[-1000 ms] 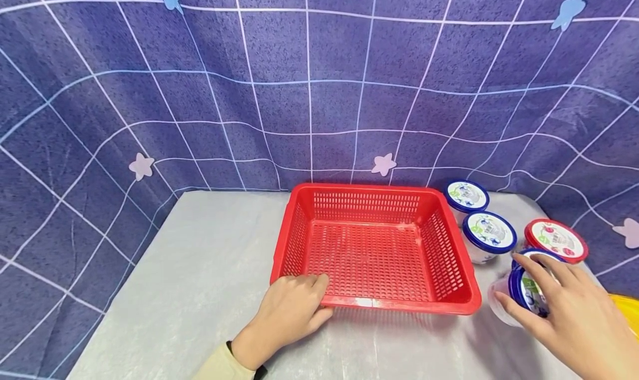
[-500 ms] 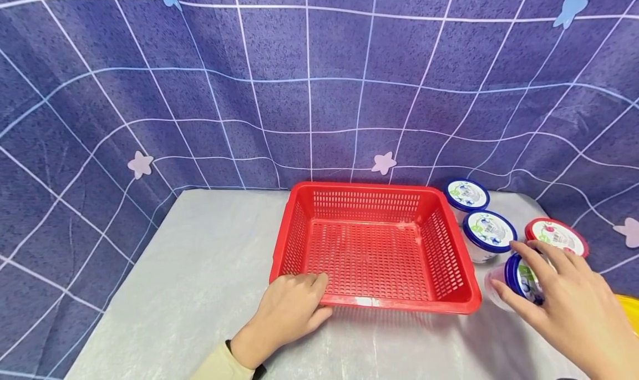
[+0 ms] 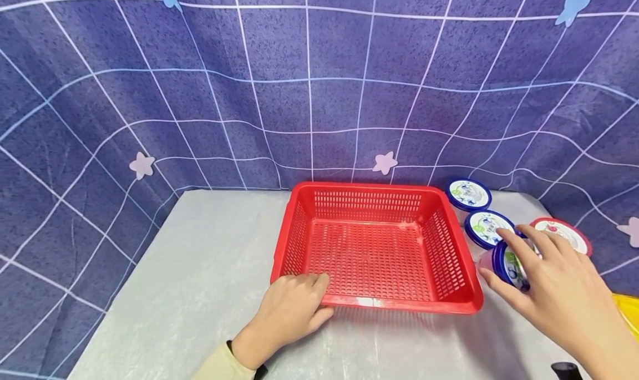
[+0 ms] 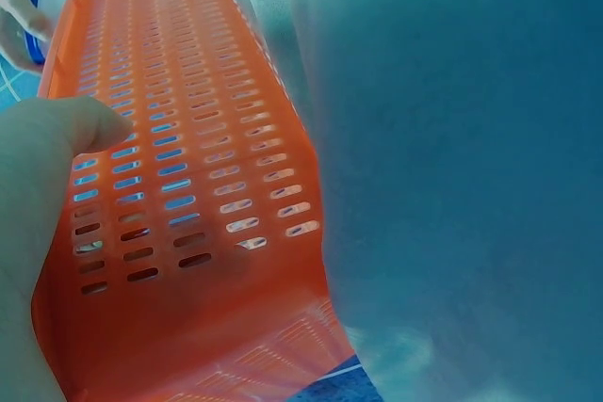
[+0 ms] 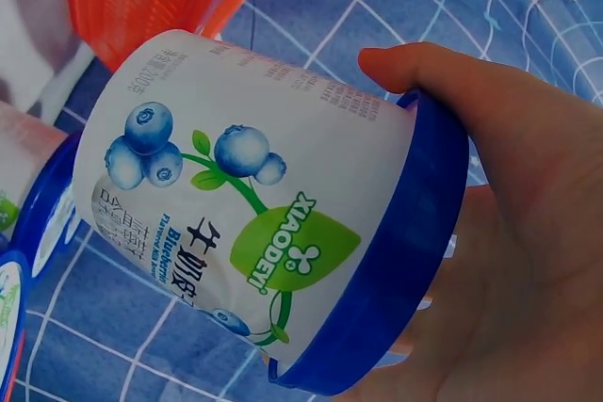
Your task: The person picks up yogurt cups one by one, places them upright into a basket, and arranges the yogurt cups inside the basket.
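The red plastic basket [image 3: 366, 302] has slotted sides and stands on the grey tabletop. My left hand [image 3: 292, 310] grips its near rim toward the left corner; the thumb [image 4: 99, 129] lies against the outer wall in the left wrist view. My right hand [image 3: 561, 291] holds a white blueberry-flavoured milk tub [image 5: 226, 204] by its blue lid [image 5: 396, 270]. This tub is tilted, lid toward the palm, just right of the basket's right rim. Part of the lid is hidden by the fingers.
Two blue-lidded tubs [image 3: 469, 194] stand along the basket's right side at the back. A red-lidded tub [image 3: 566, 236] is behind my right hand, partly covered. Something yellow [image 3: 630, 310] shows at the right edge, a black object [image 3: 566, 370] at the bottom. A patterned curtain [image 3: 339, 108] hangs behind.
My right hand has carried the blueberry tub left and a little farther back, closer to the basket's rim. The left hand and basket have stayed put. The black object has come into view.
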The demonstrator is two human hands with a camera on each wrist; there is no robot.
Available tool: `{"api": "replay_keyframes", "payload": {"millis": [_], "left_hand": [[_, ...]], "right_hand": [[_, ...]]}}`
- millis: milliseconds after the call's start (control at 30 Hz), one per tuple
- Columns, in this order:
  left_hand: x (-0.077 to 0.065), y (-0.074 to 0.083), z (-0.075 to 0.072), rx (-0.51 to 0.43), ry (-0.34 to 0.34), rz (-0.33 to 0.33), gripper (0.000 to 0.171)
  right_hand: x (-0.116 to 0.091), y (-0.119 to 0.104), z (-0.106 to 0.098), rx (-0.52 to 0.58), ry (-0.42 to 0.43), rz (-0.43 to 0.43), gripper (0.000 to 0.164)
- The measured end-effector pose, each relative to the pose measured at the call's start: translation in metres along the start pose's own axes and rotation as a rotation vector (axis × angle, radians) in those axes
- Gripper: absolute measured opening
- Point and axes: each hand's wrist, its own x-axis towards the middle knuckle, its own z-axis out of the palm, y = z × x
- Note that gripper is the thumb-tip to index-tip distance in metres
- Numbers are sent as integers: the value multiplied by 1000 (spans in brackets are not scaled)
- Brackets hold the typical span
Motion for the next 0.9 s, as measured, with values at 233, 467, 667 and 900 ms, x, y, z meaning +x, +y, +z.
{"api": "replay_keyframes", "payload": {"millis": [233, 467, 667, 900], "left_hand": [[-1, 0, 1, -3, 4, -3, 40], [-1, 0, 1, -7, -6, -7, 40], [-1, 1, 1, -4, -2, -2, 41], [-1, 0, 0, 2, -5, -1, 41]], "right_hand": [[11, -4, 0, 23, 45, -59, 78], [23, -11, 2, 54, 72, -88, 73], [30, -16, 4, 66, 65, -90, 77], [38, -21, 8, 61, 45, -99, 78]]}}
